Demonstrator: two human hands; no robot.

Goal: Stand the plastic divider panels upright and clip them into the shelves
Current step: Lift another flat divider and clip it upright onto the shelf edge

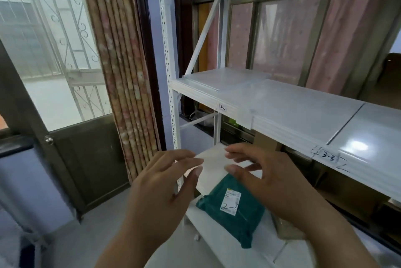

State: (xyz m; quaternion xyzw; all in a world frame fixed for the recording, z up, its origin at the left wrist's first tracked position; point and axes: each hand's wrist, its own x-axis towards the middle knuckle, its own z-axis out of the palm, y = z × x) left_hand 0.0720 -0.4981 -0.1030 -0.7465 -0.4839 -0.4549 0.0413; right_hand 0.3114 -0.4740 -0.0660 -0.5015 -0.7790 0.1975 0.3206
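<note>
Here we hover our left hand (pixel 165 183) and right hand (pixel 267 183), fingers spread and empty, below the shelf (pixel 282 113) where divider panels (pixel 227 81) lie flat; reaching up blindly, we might knock them off the edge.

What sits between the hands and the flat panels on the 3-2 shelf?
Nothing visible. Left hand and right hand hover open, low in front of the rack; the flat panels lie above them on the 3-2 shelf, with clear air between.
</note>
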